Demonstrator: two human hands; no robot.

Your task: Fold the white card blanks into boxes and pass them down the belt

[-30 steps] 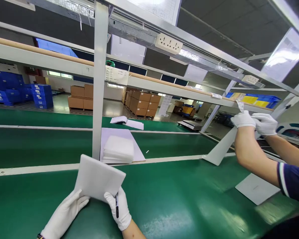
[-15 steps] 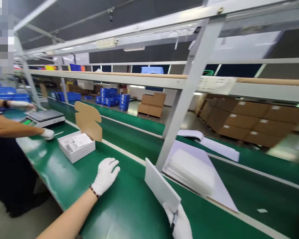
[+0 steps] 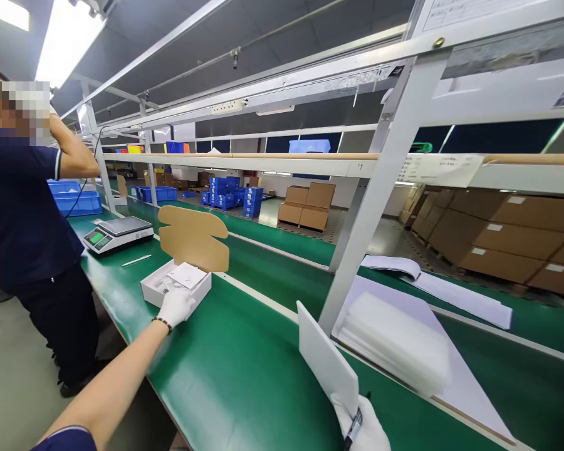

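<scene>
My left hand (image 3: 176,305), in a white glove, is at the near corner of an open white box (image 3: 200,292). Its fingers reach over the wall and appear to grip it; their tips are partly hidden inside. A white folded paper (image 3: 187,275) and small white items lie in the box, whose brown cardboard lid flap (image 3: 195,241) stands up behind. At the lower right, my gloved right hand (image 3: 369,426) is closed on the lower end of a white flat foam sheet (image 3: 326,357), held tilted on edge. A dark pen (image 3: 353,429) is also in that hand.
A scale (image 3: 117,233) and a white stick (image 3: 136,260) lie on the green bench (image 3: 244,363) beyond the box. A person (image 3: 23,207) stands at the left. A shelf post (image 3: 380,181) rises beside a stack of translucent white sheets (image 3: 395,341).
My left hand has moved left from above the bench to the white box. The co-worker's hand has left the white stick and is raised. My right hand still holds the sheet and pen.
</scene>
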